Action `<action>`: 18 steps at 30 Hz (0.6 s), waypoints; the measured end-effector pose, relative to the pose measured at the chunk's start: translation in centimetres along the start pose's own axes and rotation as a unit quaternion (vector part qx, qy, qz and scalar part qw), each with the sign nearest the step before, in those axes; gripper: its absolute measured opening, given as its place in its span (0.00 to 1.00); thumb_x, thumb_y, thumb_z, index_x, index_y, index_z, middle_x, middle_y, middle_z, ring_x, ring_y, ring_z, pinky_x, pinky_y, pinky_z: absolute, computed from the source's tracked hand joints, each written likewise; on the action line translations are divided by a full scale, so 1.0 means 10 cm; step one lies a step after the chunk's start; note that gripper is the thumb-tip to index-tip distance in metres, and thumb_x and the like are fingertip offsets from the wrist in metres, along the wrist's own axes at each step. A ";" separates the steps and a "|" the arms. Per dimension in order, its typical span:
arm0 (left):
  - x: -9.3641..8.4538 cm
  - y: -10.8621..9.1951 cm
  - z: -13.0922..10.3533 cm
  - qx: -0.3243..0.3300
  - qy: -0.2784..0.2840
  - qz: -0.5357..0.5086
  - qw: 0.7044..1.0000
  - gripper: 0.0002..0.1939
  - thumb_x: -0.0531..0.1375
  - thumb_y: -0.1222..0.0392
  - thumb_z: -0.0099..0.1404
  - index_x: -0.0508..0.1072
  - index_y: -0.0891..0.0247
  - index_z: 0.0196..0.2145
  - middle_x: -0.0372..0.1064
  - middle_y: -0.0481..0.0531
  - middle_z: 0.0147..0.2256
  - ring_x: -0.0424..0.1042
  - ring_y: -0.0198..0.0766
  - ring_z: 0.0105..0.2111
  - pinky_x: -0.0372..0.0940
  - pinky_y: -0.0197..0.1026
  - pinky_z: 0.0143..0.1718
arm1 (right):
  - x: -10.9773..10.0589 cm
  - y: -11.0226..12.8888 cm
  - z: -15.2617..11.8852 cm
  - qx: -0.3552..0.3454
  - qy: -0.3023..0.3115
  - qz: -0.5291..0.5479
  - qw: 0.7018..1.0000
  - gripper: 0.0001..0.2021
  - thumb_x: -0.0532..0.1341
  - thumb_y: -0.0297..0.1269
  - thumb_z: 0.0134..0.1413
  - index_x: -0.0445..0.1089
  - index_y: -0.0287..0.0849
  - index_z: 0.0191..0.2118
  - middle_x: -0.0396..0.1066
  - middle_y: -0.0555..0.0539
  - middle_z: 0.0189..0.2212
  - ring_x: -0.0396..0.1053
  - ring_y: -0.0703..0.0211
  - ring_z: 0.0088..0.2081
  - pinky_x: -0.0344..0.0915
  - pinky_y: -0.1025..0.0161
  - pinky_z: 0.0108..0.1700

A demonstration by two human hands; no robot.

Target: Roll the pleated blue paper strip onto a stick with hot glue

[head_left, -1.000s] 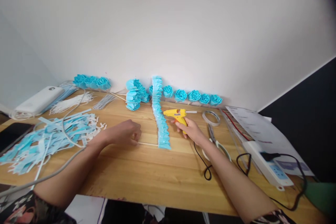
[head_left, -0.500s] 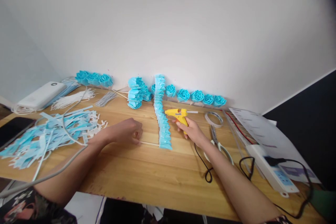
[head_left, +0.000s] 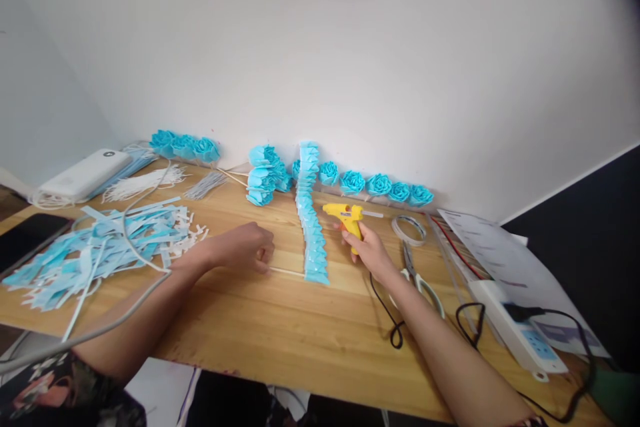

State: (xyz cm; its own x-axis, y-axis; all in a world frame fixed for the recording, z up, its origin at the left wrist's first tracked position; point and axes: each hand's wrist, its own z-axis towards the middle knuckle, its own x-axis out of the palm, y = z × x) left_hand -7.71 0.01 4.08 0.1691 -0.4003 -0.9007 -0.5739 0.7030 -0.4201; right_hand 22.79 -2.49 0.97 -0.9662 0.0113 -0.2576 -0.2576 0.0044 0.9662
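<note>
Clasped around the yellow glue gun (head_left: 350, 219) is the right hand (head_left: 369, 250); the left hand (head_left: 245, 248) pinches a thin stick (head_left: 287, 272) that reaches the near end of the pleated blue strip (head_left: 311, 227). The strip lies between the hands, the gun's nozzle just beside it. Scissors (head_left: 411, 267) lie partly under the right forearm, near a tape roll (head_left: 409, 229). A grey cable (head_left: 125, 320) crosses the left forearm and the blue scraps (head_left: 107, 247).

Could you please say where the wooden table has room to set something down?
The widest bare patch lies between the thin pale stick and the table's near edge. Cut light-blue strips crowd the left; white-handled metal scissors and a white power strip the right.
</note>
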 end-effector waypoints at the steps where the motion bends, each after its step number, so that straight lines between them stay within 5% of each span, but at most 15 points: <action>1: 0.00 0.00 0.00 0.000 -0.002 0.000 1.000 0.06 0.66 0.63 0.54 0.72 0.64 0.24 0.70 0.47 0.29 0.68 0.35 0.31 0.56 0.35 0.33 | 0.00 0.02 -0.01 -0.004 -0.002 0.013 1.000 0.17 0.63 0.45 0.49 0.71 0.41 0.43 0.74 0.43 0.41 0.63 0.66 0.23 0.58 0.70 0.15; 12: 0.05 0.18 0.04 0.024 0.000 -0.034 0.999 0.10 0.68 0.55 0.56 0.74 0.64 0.26 0.70 0.47 0.28 0.67 0.33 0.28 0.54 0.34 0.29 | 0.02 0.20 0.05 0.019 0.026 0.082 0.996 0.15 0.66 0.43 0.47 0.73 0.43 0.42 0.74 0.42 0.48 0.67 0.61 0.32 0.58 0.72 0.16; 18: 0.04 0.17 0.05 0.030 -0.002 -0.042 0.999 0.14 0.66 0.51 0.59 0.74 0.65 0.26 0.69 0.48 0.27 0.66 0.32 0.27 0.52 0.34 0.28 | 0.09 0.10 0.09 0.029 0.014 0.134 0.991 0.17 0.67 0.43 0.46 0.74 0.43 0.42 0.74 0.42 0.48 0.67 0.62 0.32 0.55 0.73 0.15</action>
State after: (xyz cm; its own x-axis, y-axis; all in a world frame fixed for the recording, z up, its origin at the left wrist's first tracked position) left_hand -8.23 1.31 2.97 0.2176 -0.4577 -0.8621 -0.5079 0.7011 -0.5004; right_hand 21.66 -1.60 1.71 -0.9999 -0.0078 0.0083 0.0078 0.0621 0.9980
